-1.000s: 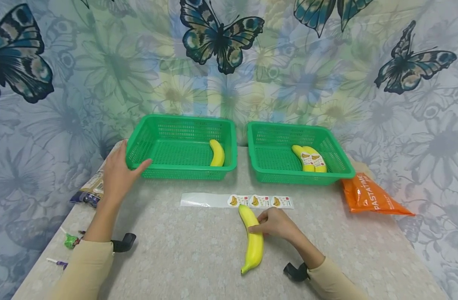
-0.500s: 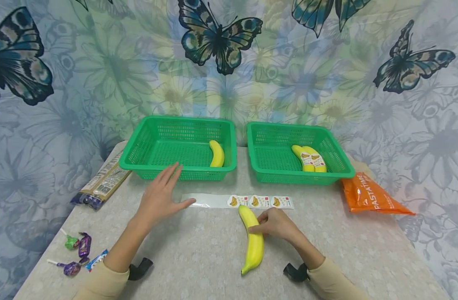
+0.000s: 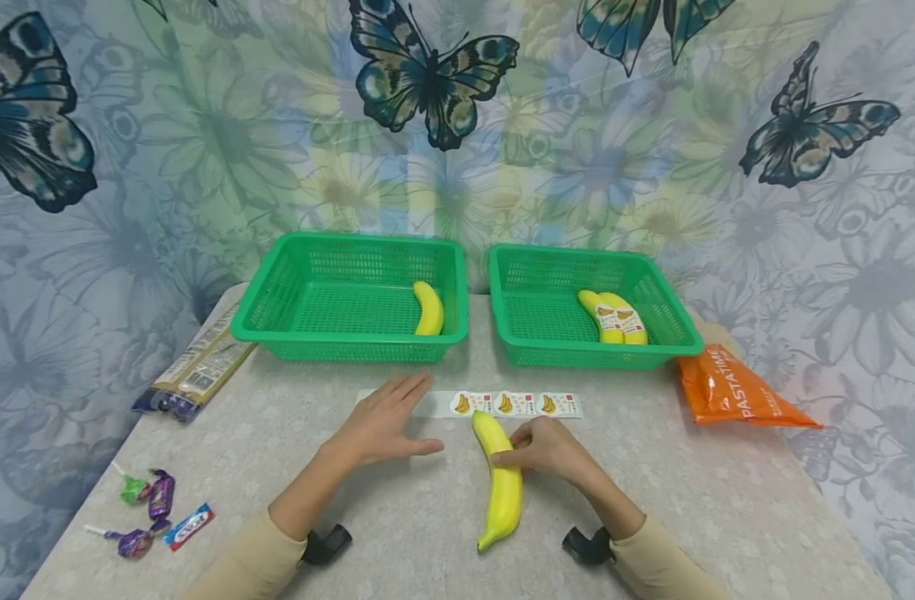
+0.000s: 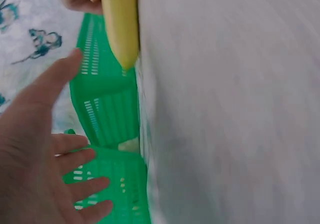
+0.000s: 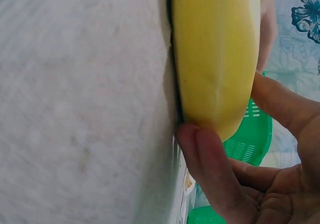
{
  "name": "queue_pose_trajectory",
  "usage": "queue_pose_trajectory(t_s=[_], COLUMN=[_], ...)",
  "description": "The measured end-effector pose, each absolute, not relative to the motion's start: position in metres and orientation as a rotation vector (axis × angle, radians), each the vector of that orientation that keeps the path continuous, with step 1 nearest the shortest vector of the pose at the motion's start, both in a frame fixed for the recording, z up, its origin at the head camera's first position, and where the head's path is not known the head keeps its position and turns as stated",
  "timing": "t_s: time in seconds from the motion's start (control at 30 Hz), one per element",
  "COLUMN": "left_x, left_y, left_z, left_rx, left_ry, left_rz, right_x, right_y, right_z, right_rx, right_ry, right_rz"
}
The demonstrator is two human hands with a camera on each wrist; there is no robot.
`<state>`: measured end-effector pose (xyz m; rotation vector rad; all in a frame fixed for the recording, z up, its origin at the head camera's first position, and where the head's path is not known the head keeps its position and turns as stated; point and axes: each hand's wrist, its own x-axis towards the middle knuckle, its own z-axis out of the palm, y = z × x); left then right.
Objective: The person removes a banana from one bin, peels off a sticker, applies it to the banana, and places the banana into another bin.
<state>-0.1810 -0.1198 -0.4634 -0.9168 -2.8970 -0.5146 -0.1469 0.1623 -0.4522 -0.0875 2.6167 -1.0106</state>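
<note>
A yellow banana (image 3: 505,492) lies on the table, slightly slanted, stem end toward me. My right hand (image 3: 549,448) pinches its upper half from the right side; in the right wrist view the thumb and fingertips (image 5: 210,151) close about the banana (image 5: 217,48). My left hand (image 3: 386,421) hovers with spread, straight fingers to the left of the banana and holds nothing. It overlaps the left part of a sticker strip (image 3: 516,405), whose three banana labels show at the right. In the left wrist view, the left hand (image 4: 45,149) is apart from the banana (image 4: 121,28).
The left green basket (image 3: 352,348) holds one plain banana (image 3: 429,308). In the right green basket (image 3: 588,357) lie two labelled bananas (image 3: 613,319). An orange pasta bag (image 3: 738,390) is at right, a gold-and-blue packet (image 3: 198,362) at left. Several candies (image 3: 161,496) lie front left.
My left hand has left the left basket's front-left corner and come right and toward me, over the strip's left end. The right hand keeps its pinch on the banana.
</note>
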Motion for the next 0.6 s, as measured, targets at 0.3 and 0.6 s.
queue_pose_trajectory(t_s=[0.3,0.6], left_x=[-0.184,-0.185], left_y=[-0.11,-0.107], left_z=[-0.485,-0.491], left_rx=[-0.959,-1.023], left_ry=[-2.967,-3.028], left_rz=[-0.59,-0.543], right_x=[-0.148,-0.149], right_y=[0.164,0.165], right_z=[-0.453,-0.45], right_rx=[-0.104,-0.124], right_ry=[2.632,2.616], right_rz=[-0.975,-0.981])
